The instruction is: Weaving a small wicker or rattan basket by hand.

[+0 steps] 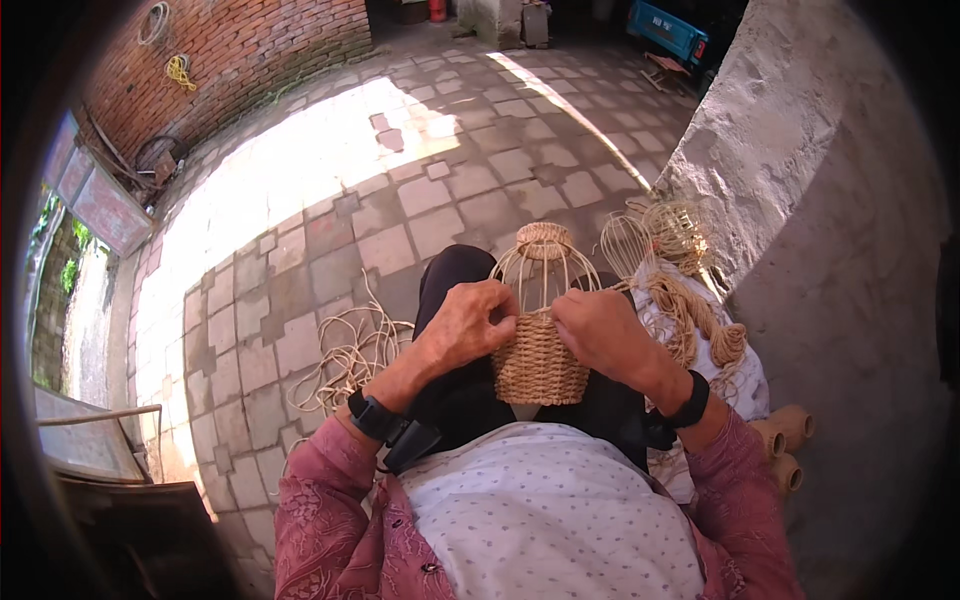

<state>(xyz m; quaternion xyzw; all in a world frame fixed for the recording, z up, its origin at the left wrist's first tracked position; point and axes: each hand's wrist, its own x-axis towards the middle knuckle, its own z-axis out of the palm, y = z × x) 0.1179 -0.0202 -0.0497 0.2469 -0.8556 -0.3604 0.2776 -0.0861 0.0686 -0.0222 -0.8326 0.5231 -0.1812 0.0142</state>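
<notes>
A partly woven basket (pixel 541 362) of tan cord rests between my knees. Its lower body is tightly woven; bare upright ribs rise above that to a small woven ring at the far end. My left hand (pixel 474 318) is closed at the left side of the weave's upper edge, thumb and fingers bent together. On the opposite side my right hand (pixel 606 332) pinches at the same edge, its knuckles toward me. Any strand between the fingertips is too small or hidden to make out. Loose cord (pixel 352 358) lies in tangled loops on the paving left of my leg.
Right of my knee, twisted cord hanks (pixel 697 312) lie on white cloth (pixel 735 385). Bare rib frames (pixel 672 232) sit just beyond, beside a rough wall (pixel 765 130). Several tan clay-coloured pots (pixel 790 428) are by my right elbow. Stone paving (pixel 330 235) stretches ahead to a brick wall (pixel 235 50).
</notes>
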